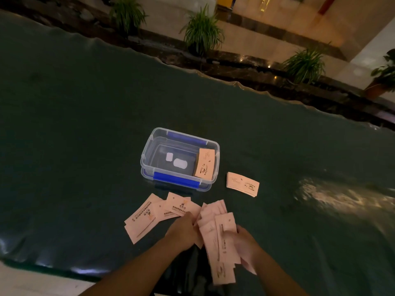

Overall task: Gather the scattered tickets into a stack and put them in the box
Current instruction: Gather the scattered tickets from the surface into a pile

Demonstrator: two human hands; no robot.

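Note:
Pale pink tickets (149,216) lie scattered on the dark green table, just in front of a clear plastic box (147,154) with blue clasps. One stack of tickets (204,165) leans against the box's right inner wall. A second neat stack (242,184) rests on the table to the right of the box. My right hand (243,242) grips a loose bundle of long tickets (222,248), fanned and pointing toward me. My left hand (181,229) rests fingers-down on overlapping tickets beside that bundle, touching them.
The table's far edge (235,82) runs diagonally, with potted green plants (203,30) on a ledge behind it. The near table edge (64,268) is at the lower left. A bright glare patch (333,193) lies on the cloth to the right.

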